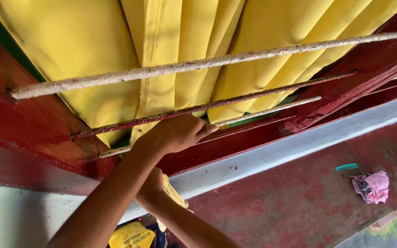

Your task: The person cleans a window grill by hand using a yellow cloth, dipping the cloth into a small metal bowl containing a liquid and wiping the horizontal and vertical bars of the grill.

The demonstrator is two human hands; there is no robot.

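My left hand (175, 134) reaches up to a red wooden window frame (33, 124) and lies over its lowest metal bar (272, 110), fingers curled on the bar and pointing right. Above it run two more rusty, flaking bars (235, 59), with a yellow curtain (93, 41) hanging behind them. My right hand (151, 187) sits lower, partly hidden behind my left forearm. It is closed on a pale yellow cloth (173, 195) just under the frame's bottom rail.
A white painted ledge (299, 144) runs below the frame, with a red floor (290, 197) beyond it. A crumpled pink cloth (373, 186) and a small teal object (347, 166) lie on the floor. A yellow printed packet (132, 235) sits near my arms.
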